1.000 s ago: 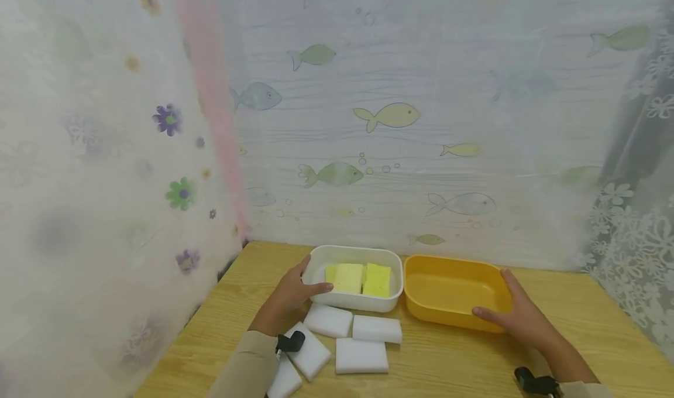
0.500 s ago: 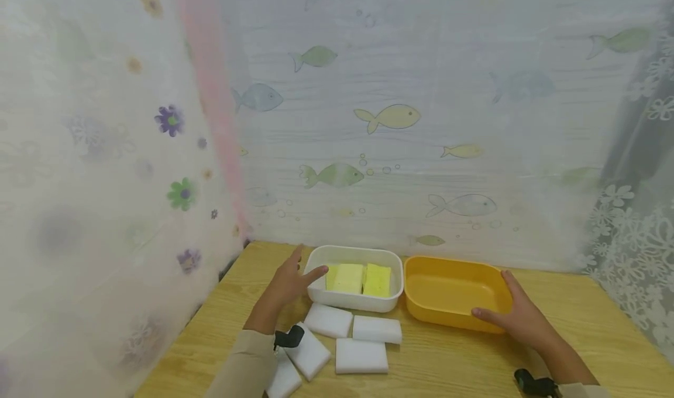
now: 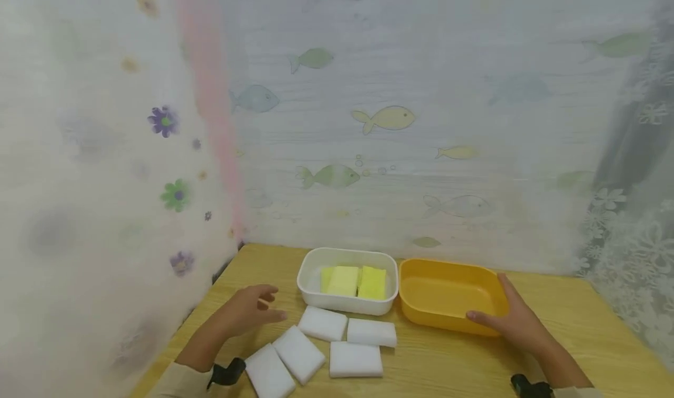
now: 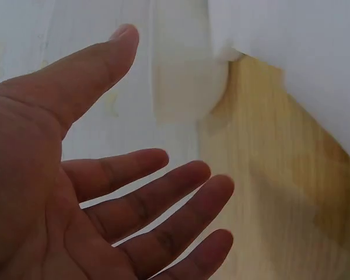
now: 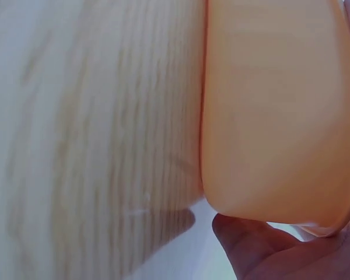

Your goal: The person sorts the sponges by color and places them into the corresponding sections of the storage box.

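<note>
My left hand (image 3: 247,312) hovers over the table left of the white sponges, holding nothing; in the left wrist view its fingers are spread and slightly bent. A white plastic container (image 3: 348,304) stands at the back, with yellow sponge-like pieces (image 3: 344,281) inside. Beside it is an orange-yellow plastic container (image 3: 447,290) with nothing in it. My right hand (image 3: 518,322) grips that container's right end, thumb on the front side and fingers around the far right side. In the right wrist view the orange container (image 5: 280,116) fills the right half.
Several white sponge blocks (image 3: 356,359) lie loosely on the wooden table (image 3: 432,366) in front of the white container, two of them angled (image 3: 299,354) near my left forearm. Patterned curtains (image 3: 389,170) hang behind and to the left.
My left hand has let go of the white container's left end and moved back, left and down toward me. My right hand stays on the orange container.
</note>
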`<move>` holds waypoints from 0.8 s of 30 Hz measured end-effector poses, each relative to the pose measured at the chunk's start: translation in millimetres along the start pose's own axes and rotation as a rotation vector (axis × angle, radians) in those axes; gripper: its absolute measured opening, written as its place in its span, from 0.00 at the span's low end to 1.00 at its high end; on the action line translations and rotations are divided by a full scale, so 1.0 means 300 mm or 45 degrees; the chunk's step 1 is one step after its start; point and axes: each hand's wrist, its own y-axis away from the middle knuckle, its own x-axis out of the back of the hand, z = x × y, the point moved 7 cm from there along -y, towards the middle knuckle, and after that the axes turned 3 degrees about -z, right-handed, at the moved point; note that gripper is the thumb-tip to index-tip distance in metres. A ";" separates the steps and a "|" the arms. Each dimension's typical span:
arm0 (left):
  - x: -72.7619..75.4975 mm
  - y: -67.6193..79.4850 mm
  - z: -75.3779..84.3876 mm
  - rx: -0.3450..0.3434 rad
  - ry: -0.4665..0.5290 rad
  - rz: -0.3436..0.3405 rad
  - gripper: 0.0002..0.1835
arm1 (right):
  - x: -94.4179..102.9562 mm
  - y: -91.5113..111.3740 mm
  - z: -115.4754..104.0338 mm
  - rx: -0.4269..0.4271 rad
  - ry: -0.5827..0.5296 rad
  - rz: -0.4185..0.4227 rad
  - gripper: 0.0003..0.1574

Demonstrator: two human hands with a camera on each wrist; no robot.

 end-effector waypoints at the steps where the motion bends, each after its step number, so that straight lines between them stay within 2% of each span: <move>1: -0.004 0.022 -0.020 0.005 0.002 -0.042 0.44 | -0.003 0.002 0.002 0.001 0.007 0.002 0.81; 4: -0.012 0.074 -0.059 0.018 0.023 -0.145 0.42 | 0.000 0.006 0.000 0.018 0.015 0.018 0.81; 8: -0.022 0.122 -0.080 0.017 0.038 -0.212 0.40 | 0.005 0.010 -0.009 0.035 -0.007 0.026 0.80; 12: -0.037 0.155 -0.088 -0.016 0.025 -0.205 0.38 | 0.005 0.009 -0.017 0.042 0.000 0.035 0.81; 17: -0.059 0.171 -0.097 -0.055 0.019 -0.180 0.33 | -0.001 0.007 -0.018 0.041 0.013 0.040 0.80; 24: -0.084 0.170 -0.120 -0.019 0.055 -0.190 0.19 | -0.003 0.009 -0.020 0.045 -0.019 0.033 0.81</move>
